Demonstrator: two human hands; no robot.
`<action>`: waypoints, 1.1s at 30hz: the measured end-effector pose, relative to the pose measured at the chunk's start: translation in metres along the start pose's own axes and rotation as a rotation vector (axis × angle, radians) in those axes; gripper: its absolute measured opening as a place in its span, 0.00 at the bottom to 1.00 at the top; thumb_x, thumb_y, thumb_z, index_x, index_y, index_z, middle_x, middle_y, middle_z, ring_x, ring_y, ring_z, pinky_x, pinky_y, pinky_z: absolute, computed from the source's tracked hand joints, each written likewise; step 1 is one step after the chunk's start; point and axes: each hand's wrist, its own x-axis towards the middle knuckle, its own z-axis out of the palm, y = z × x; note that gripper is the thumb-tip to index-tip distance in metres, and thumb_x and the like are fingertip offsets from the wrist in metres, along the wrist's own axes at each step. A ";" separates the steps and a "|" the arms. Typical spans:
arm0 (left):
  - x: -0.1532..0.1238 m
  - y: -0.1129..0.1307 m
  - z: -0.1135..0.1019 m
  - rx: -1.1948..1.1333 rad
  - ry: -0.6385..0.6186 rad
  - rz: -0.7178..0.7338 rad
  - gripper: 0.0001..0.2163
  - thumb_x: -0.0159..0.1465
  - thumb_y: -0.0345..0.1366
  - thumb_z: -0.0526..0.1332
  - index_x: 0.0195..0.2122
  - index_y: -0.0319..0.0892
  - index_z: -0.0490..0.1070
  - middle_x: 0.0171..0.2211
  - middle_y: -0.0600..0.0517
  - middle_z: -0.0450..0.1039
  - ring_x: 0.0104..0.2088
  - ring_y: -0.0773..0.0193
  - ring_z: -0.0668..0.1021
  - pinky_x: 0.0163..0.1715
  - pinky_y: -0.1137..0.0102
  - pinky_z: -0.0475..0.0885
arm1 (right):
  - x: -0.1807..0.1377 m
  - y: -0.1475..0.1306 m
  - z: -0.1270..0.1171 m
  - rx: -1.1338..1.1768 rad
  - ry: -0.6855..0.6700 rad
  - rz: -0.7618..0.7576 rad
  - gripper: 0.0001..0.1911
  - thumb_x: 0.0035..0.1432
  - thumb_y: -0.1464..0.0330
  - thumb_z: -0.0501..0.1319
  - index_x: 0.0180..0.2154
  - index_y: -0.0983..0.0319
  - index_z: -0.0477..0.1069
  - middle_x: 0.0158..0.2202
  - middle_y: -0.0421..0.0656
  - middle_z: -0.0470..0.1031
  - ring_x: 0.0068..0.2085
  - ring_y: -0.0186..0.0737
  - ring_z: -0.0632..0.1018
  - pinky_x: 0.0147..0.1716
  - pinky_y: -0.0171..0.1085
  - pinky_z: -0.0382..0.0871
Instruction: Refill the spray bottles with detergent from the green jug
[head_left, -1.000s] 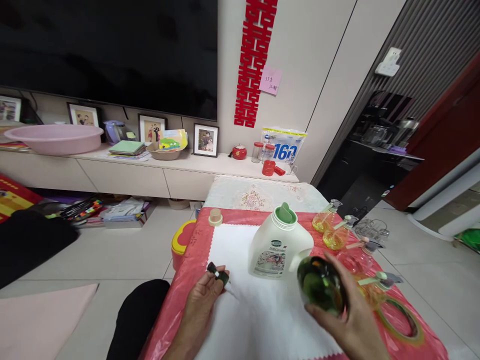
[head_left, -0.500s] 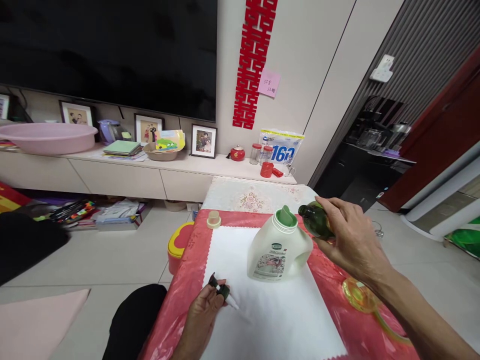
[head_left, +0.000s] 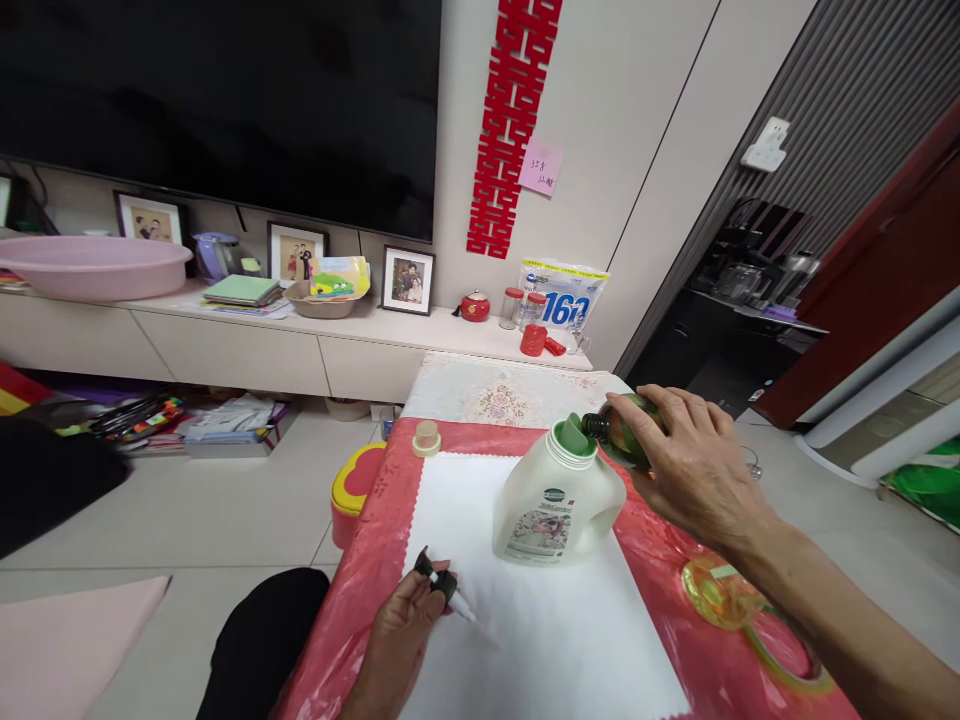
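Low white cabinet (head_left: 225, 350) runs along the wall behind your table, black TV (head_left: 225, 110) above it. Table (head_left: 352, 610) in front of you, red plastic cover, floral cloth (head_left: 499, 395) showing at the far end. White zigzag-edged sheet (head_left: 540, 640) lies over the red. Yellow-topped stool (head_left: 361, 475) on the floor, just left of the table. Pale green detergent jug (head_left: 555, 515) stands upright on the sheet, label facing you, green pour spout (head_left: 571, 435) in its uncapped mouth. Your right hand (head_left: 694, 465) is wrapped around a dark green glass bottle (head_left: 630, 432), tipped, neck toward the spout; contact and flow, can't tell. Your left hand (head_left: 409, 620) is low over the sheet, fingers pinched on a dark pump head (head_left: 437, 578), white tube angled down to the right. Yellow clear container (head_left: 705, 590) and tape roll (head_left: 780, 670) sit near your right forearm. Beige cap (head_left: 427, 439) at the table's far left corner of red.
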 end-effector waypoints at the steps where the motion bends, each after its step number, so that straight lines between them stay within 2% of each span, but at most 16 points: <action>1: 0.000 0.000 0.000 -0.001 -0.003 -0.003 0.24 0.39 0.46 0.82 0.36 0.43 0.84 0.38 0.48 0.82 0.37 0.61 0.80 0.36 0.71 0.77 | 0.001 0.000 0.000 -0.009 0.002 -0.005 0.35 0.50 0.71 0.63 0.62 0.56 0.67 0.59 0.51 0.64 0.56 0.54 0.67 0.50 0.48 0.62; 8: -0.001 -0.001 0.001 -0.030 -0.005 -0.021 0.24 0.38 0.44 0.82 0.36 0.43 0.84 0.36 0.49 0.82 0.36 0.62 0.80 0.34 0.73 0.77 | 0.004 0.005 -0.002 -0.057 0.032 -0.020 0.34 0.50 0.74 0.62 0.61 0.55 0.67 0.59 0.50 0.64 0.56 0.53 0.67 0.52 0.48 0.61; 17: 0.001 -0.003 -0.004 0.016 -0.035 0.006 0.23 0.42 0.45 0.81 0.38 0.43 0.84 0.37 0.47 0.82 0.38 0.59 0.81 0.36 0.71 0.77 | 0.006 0.010 -0.007 -0.098 0.034 -0.040 0.34 0.51 0.75 0.62 0.60 0.54 0.66 0.59 0.51 0.64 0.56 0.54 0.67 0.51 0.49 0.61; 21: 0.001 -0.003 -0.003 -0.001 -0.017 -0.007 0.23 0.39 0.45 0.82 0.36 0.43 0.84 0.37 0.48 0.82 0.37 0.60 0.81 0.36 0.71 0.77 | 0.006 0.013 -0.006 -0.097 0.040 -0.053 0.33 0.52 0.75 0.61 0.60 0.55 0.66 0.59 0.52 0.64 0.56 0.54 0.67 0.51 0.49 0.61; 25: 0.001 -0.002 -0.003 -0.004 -0.026 -0.015 0.23 0.41 0.44 0.82 0.38 0.44 0.84 0.38 0.48 0.83 0.39 0.59 0.82 0.37 0.71 0.77 | 0.005 0.014 -0.005 -0.102 0.032 -0.058 0.33 0.53 0.75 0.61 0.61 0.55 0.65 0.59 0.51 0.64 0.57 0.54 0.67 0.51 0.49 0.60; 29: -0.001 0.001 0.000 -0.005 -0.007 -0.021 0.23 0.39 0.45 0.82 0.36 0.43 0.84 0.35 0.48 0.82 0.37 0.59 0.81 0.36 0.71 0.76 | 0.006 0.012 -0.008 -0.110 0.031 -0.067 0.31 0.55 0.75 0.61 0.60 0.54 0.66 0.59 0.51 0.64 0.57 0.54 0.67 0.52 0.49 0.61; 33: -0.001 0.001 0.000 0.013 -0.003 0.000 0.23 0.40 0.45 0.81 0.37 0.42 0.83 0.37 0.47 0.82 0.38 0.57 0.81 0.36 0.68 0.77 | 0.008 0.010 -0.009 -0.109 0.024 -0.082 0.30 0.54 0.76 0.62 0.59 0.54 0.66 0.59 0.51 0.64 0.57 0.54 0.66 0.53 0.50 0.61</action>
